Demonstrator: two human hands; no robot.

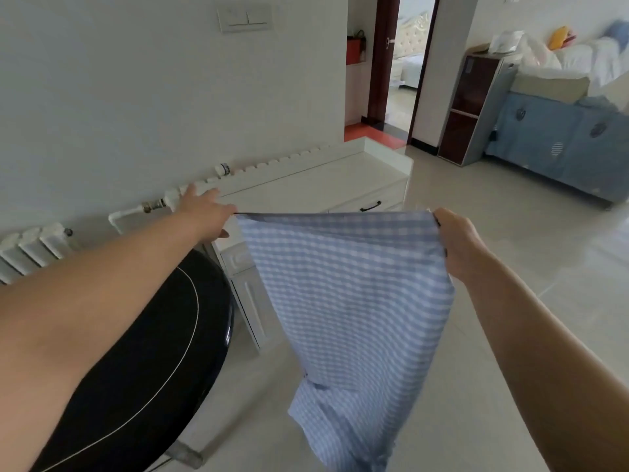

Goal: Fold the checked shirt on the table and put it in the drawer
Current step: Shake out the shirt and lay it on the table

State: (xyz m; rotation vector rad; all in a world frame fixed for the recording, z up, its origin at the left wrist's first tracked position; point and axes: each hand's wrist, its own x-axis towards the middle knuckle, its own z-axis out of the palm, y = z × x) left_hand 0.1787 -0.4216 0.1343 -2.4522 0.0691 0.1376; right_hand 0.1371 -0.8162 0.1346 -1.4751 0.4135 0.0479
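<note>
Blue-checked shirt [347, 301] hangs stretched between the left hand [207, 216] and right hand [457, 243], each pinching a top corner.

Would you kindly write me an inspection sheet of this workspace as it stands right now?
Surface: black round table at lower left, bare where it shows; pale tiled floor beneath.
Job's things: blue checked shirt held up in the air by its top edge, hanging over the floor, not on the table; white drawer unit behind it, its dark-handled drawer shut.
Clutter: nothing seen.
Grippers: left hand pinches the shirt's left top corner; right hand grips the right top corner.
Cables: nothing seen.
Surroundings: white radiator along the wall, open doorway, dark shelf unit, blue-covered sofa at right.
</note>
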